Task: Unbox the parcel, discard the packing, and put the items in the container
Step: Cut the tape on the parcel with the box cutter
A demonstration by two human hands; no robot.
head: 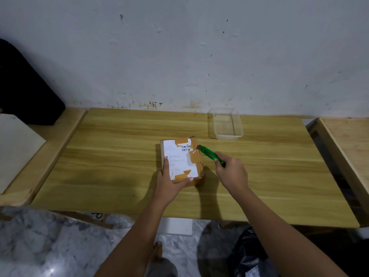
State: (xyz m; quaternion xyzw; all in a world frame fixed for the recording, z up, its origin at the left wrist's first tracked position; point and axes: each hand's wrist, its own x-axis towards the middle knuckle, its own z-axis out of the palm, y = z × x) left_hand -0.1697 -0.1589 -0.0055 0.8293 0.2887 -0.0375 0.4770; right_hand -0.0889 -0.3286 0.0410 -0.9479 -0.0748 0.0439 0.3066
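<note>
My left hand (pixel 169 179) clamps the near end of the taped cardboard parcel (pixel 182 159), pinning it mid-table so it cannot skid. My right hand (pixel 231 170) is wrapped tight round the green utility knife (pixel 211 155), its tip at the parcel's right edge to slit the tape. The clear plastic container (pixel 225 124) waits empty behind, well apart.

The wooden table (pixel 119 156) stood against the wall. On it lay a taped parcel (pixel 182 159) near the middle and a clear container (pixel 225 124) farther back.

The parcel (pixel 182 158) label's print is too small to read; at 5 o'clock, a black bag (pixel 247 254) runs off-frame.
</note>
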